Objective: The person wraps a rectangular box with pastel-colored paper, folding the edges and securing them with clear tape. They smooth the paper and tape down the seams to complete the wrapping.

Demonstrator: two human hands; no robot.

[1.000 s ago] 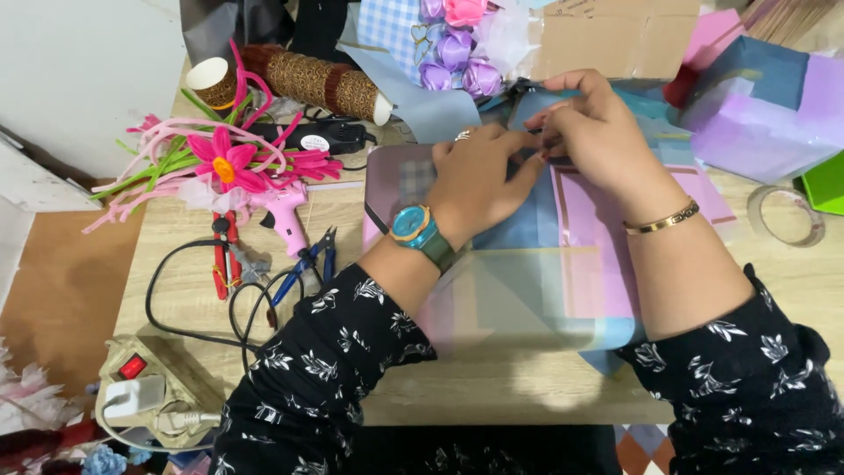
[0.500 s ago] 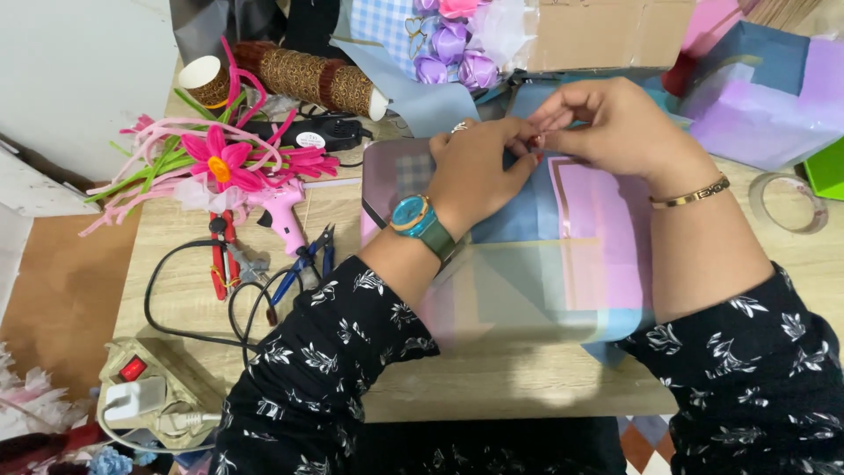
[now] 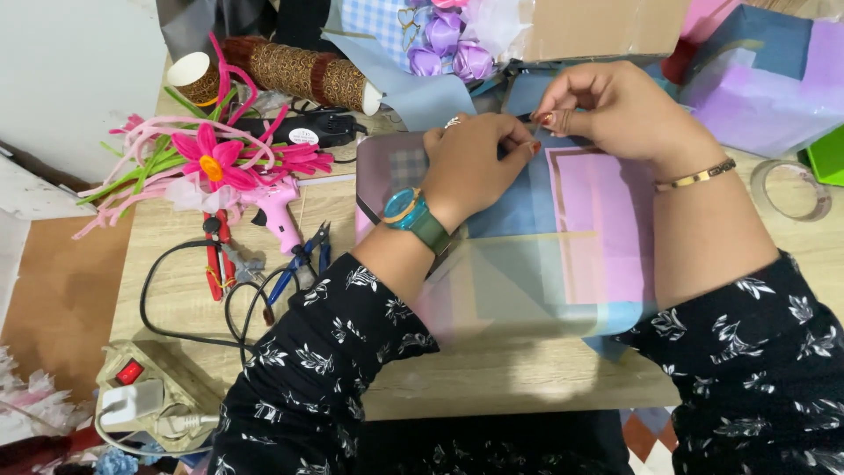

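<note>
I see both hands meeting at the far edge of the paper stack (image 3: 563,255), which lies flat on the table (image 3: 492,387) directly in front of me. The left hand (image 3: 470,167) has its fingers pressed together in a pinch at the stack's top edge; the right hand (image 3: 615,110) pinches a small dark item at the same spot. I cannot tell what that item is. The sheets are loosely overlapped, blue under pink, so I judge the main risk to be slippage: a pull by either pinch could drag one sheet out of register with the rest. A tear at the pinched edge is possible if the two hands pull apart. The glue gun (image 3: 277,215) lies just left of the stack with its cord (image 3: 189,299) looped near the left sleeve; a sweep of that forearm could snag the cord and drag the gun onto the flower (image 3: 211,163). The tape roll (image 3: 791,189) sits near the right elbow and could be knocked.
</note>
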